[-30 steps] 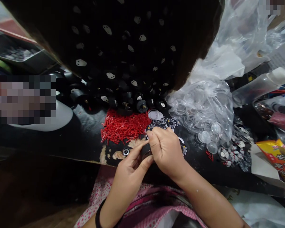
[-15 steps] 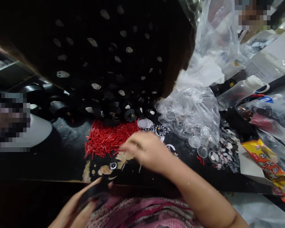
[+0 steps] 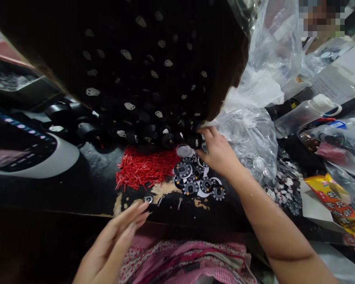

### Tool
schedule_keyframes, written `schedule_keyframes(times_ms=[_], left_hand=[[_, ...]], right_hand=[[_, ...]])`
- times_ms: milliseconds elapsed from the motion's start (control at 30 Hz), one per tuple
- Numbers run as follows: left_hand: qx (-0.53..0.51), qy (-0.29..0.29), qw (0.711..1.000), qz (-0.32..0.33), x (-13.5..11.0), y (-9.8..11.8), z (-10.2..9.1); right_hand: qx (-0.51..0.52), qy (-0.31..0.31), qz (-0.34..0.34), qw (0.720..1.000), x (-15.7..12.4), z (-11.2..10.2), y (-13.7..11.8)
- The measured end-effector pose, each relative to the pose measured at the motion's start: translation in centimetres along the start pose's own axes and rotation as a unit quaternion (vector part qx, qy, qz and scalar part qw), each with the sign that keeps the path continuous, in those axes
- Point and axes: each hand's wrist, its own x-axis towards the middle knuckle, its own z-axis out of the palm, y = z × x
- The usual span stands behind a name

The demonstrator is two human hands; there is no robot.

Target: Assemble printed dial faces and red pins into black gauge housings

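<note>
My right hand (image 3: 220, 152) reaches to the back of the bench, with thumb and fingers around the end of a black round case (image 3: 193, 139) beside other black cases. My left hand (image 3: 120, 230) is at the front edge, fingers stretched out and nothing seen in them. Its fingertips are close to a small metal ring (image 3: 148, 199). Two small metal pins (image 3: 180, 203) lie to the right of the ring. Between the hands are a heap of thin red pieces (image 3: 148, 167) and a pile of black printed dial discs (image 3: 191, 187) mixed with white discs.
A large open dark bag (image 3: 165, 86) holds many black parts with pale tags. At the right are a plastic bag of clear discs (image 3: 248, 138), a bottle (image 3: 301, 116) and a yellow snack packet (image 3: 331, 201). A white device with a screen (image 3: 62, 157) stands left.
My right hand has moved from over the red pieces to the black cases at the back. The dark object in my left hand no longer shows, and its fingers are now stretched out.
</note>
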Motion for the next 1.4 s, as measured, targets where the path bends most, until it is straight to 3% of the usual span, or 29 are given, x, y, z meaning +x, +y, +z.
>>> schedule_keyframes(times_ms=[100, 233, 433, 533, 700, 833, 933, 1167, 1300, 1400], left_hand=[[-0.106, -0.067, 0.991, -0.048, 1.3, 1.3, 4.0], [-0.209, -0.031, 0.971, -0.114, 2.2, 2.2, 6.4], [-0.268, -0.01, 0.959, -0.089, 2.5, 2.7, 5.8], [-0.297, -0.021, 0.95, -0.098, 2.5, 2.9, 5.8], [-0.334, -0.047, 0.932, -0.132, 2.7, 4.0, 6.5], [-0.357, -0.078, 0.918, -0.152, 2.9, 5.0, 7.2], [-0.345, -0.078, 0.924, -0.143, 3.0, 5.1, 7.8], [-0.273, -0.099, 0.951, -0.102, 2.7, 4.1, 8.8], [-0.224, -0.089, 0.968, -0.074, 2.4, 3.6, 8.5], [-0.209, -0.102, 0.971, -0.06, 2.3, 3.2, 8.3]], right_hand=[[0.129, -0.056, -0.03, 0.99, -4.1, -0.2, -3.1], [0.195, -0.123, -0.076, 0.97, -6.4, 1.1, -5.1], [0.064, -0.045, 0.016, 0.997, -3.3, 3.3, -2.6], [0.142, -0.016, 0.04, 0.989, -3.1, 3.8, -1.9], [0.341, 0.019, 0.093, 0.935, -4.2, 3.6, -0.4], [0.361, 0.09, 0.111, 0.922, -5.0, 2.7, 0.5], [0.373, 0.128, 0.122, 0.911, -5.8, 1.8, -0.4], [0.399, 0.031, 0.075, 0.913, -6.8, 1.2, -5.1], [0.437, -0.009, 0.134, 0.89, -6.7, 1.4, -5.3], [0.427, -0.028, 0.143, 0.892, -6.8, 1.5, -5.0]])
